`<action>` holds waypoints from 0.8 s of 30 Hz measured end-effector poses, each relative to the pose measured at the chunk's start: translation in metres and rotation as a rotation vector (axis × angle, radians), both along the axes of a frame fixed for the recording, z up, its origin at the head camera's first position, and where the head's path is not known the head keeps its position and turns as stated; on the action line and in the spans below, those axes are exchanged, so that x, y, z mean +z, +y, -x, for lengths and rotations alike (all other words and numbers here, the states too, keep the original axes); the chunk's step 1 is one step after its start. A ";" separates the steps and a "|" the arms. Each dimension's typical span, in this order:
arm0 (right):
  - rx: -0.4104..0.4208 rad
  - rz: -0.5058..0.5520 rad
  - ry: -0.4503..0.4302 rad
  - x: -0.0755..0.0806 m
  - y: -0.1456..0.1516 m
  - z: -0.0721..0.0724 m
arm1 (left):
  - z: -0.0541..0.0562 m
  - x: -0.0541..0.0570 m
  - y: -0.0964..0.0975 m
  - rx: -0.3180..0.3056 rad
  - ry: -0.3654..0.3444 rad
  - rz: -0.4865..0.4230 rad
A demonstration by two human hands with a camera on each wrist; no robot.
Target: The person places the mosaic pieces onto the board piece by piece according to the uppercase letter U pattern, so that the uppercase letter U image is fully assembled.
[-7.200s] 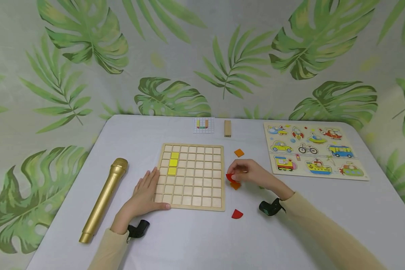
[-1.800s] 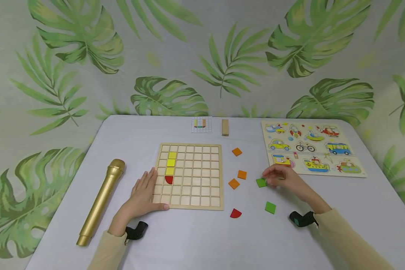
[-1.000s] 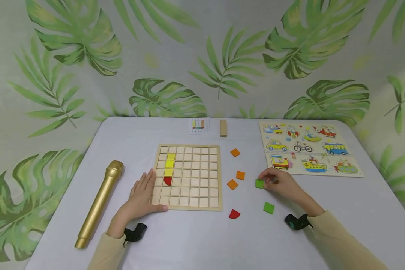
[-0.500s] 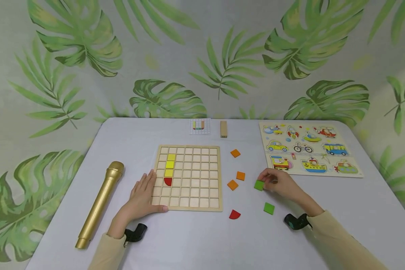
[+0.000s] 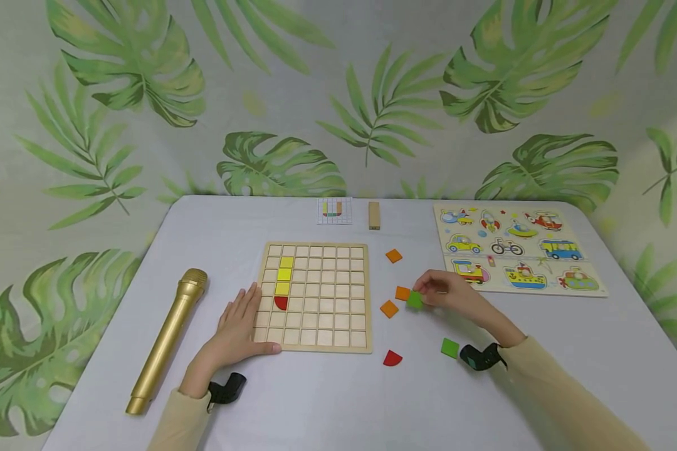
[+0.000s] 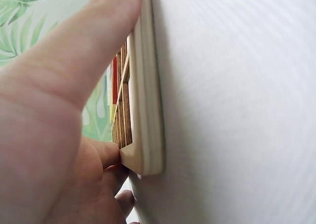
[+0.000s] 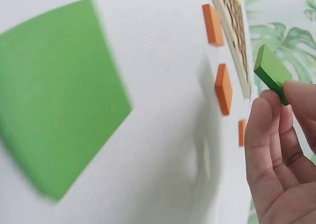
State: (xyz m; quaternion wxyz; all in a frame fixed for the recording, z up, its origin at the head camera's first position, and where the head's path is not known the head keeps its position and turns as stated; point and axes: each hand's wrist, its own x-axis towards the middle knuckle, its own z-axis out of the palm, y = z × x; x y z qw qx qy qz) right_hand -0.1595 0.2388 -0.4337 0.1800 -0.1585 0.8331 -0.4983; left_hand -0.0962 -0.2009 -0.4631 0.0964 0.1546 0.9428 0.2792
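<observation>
In the head view my right hand [image 5: 448, 295] pinches a green square tile [image 5: 415, 300] at its corner, over the table beside an orange tile [image 5: 403, 292]. The right wrist view has this tile [image 7: 273, 68] raised between thumb and fingertips. My left hand [image 5: 236, 332] rests along the left side of a wooden grid board [image 5: 316, 346], fingers straight, thumb at its front edge; the left wrist view shows the thumb and fingers against its frame [image 6: 148, 105]. A column of yellow squares [image 5: 284, 274] with a red quarter-round tile [image 5: 281, 303] under it fills cells of the grid.
More orange tiles [image 5: 393, 255], a second red quarter-round [image 5: 392, 358] and another green square [image 5: 450, 347] lie right of the board. A pattern card [image 5: 335, 212], wooden block [image 5: 374, 215] and vehicle puzzle [image 5: 575, 287] stand behind. A gold microphone [image 5: 166, 344] lies at left.
A red quarter-round has come to sit under the yellow squares. My right hand has picked up the green tile and carried it left toward the board. The left hand stays on the board.
</observation>
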 end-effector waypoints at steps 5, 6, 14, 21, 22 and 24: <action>0.061 0.035 0.034 0.005 -0.020 0.009 | 0.000 0.002 0.001 0.003 0.000 -0.006; 0.073 0.039 0.038 0.006 -0.024 0.011 | 0.000 0.003 0.001 0.003 -0.001 -0.011; 0.138 0.060 0.051 0.016 -0.064 0.024 | 0.000 0.003 0.002 0.006 0.001 -0.020; 0.184 0.083 0.053 0.019 -0.098 0.033 | 0.001 0.001 0.001 0.007 -0.002 -0.002; 0.192 0.085 0.056 0.019 -0.103 0.033 | 0.001 0.001 0.000 0.005 -0.001 -0.003; 0.204 0.094 0.058 0.018 -0.112 0.035 | 0.001 0.001 0.000 0.004 0.004 -0.006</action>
